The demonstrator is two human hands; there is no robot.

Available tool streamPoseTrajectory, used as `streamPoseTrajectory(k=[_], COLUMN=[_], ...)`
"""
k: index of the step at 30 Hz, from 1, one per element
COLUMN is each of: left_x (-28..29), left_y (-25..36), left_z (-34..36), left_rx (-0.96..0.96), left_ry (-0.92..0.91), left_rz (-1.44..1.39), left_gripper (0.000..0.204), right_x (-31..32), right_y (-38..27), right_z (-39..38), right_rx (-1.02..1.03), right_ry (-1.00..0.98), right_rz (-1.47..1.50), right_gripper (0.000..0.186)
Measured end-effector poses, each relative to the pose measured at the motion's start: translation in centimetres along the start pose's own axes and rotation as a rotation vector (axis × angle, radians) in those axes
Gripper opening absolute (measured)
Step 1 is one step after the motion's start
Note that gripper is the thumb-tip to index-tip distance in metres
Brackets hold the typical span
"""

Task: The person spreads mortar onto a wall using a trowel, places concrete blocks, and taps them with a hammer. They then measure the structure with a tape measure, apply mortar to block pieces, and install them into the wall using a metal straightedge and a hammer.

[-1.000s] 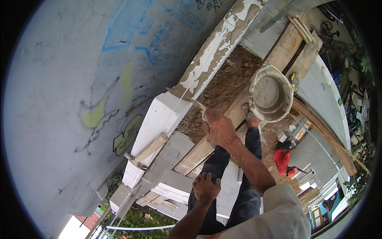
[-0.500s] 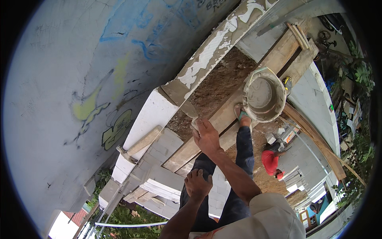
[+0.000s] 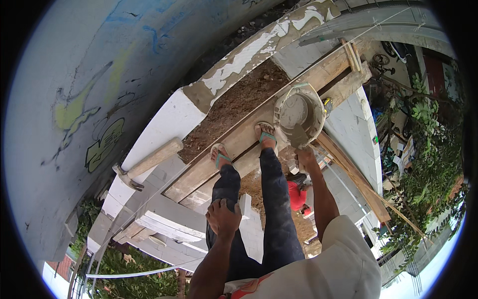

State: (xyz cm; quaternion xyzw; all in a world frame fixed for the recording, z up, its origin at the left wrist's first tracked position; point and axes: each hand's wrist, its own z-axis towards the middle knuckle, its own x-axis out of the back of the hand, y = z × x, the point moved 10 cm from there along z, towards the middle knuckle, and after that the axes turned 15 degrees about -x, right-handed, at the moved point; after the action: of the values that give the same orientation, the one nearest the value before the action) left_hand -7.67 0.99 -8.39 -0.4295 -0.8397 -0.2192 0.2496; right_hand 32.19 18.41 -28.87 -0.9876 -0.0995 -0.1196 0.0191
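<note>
My right hand (image 3: 304, 157) is closed round the handle of a trowel (image 3: 299, 136). The trowel's flat grey blade reaches over the near rim and into a round bucket (image 3: 319, 112) holding wet grey mortar (image 3: 294, 110). On my left thigh lies my left hand (image 3: 222, 218), its fingers spread over the dark trousers with nothing in them. To the left runs a wall of white blocks (image 3: 172, 115); wet mortar (image 3: 198, 94) covers part of its top course. A hammer (image 3: 154, 160) with a thick wooden handle lies across the blocks.
Both my feet, in sandals, stand on wooden planks (image 3: 199, 174) laid above brown soil (image 3: 239, 107). A yellow and black tool (image 3: 327, 105) sits beside the bucket. Below, a person in red (image 3: 297, 196) is bent over. A taut string crosses the wall; long boards (image 3: 356, 179) slope at right.
My right hand has swung from the wall's edge to the bucket, carrying the trowel into it. My left hand stays on my thigh. The view has shifted, showing both feet and more of the hammer.
</note>
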Motion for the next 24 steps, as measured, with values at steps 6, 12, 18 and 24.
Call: streamPoseTrajectory(k=[6,12,18,24], left_x=[0.9,-0.1,-8.2,-13.9], left_y=[-2.8,-8.2,-13.6,-20.3], left_z=[-2.6,-9.1,-17.5,-20.7], left_rx=[0.176,0.364,0.547,0.643], left_ry=[0.054,0.232,0.276,0.358], left_rz=[-0.202,-0.455,-0.597,-0.976], left_gripper=[0.057,0.062,0.071,0.075], right_x=[-0.2,-3.4,-14.7,-30.4], right_y=[-1.7,1.9,1.7,-2.4], right_z=[1.8,-9.1,-21.3,-27.2], right_rx=[-0.375,-0.382,-0.317,0.434], right_ry=[-0.069,-0.198,-0.354,0.047], right_rz=[-0.172,-0.694,-1.023,-2.132], right_gripper=[0.029,0.070,0.078,0.099])
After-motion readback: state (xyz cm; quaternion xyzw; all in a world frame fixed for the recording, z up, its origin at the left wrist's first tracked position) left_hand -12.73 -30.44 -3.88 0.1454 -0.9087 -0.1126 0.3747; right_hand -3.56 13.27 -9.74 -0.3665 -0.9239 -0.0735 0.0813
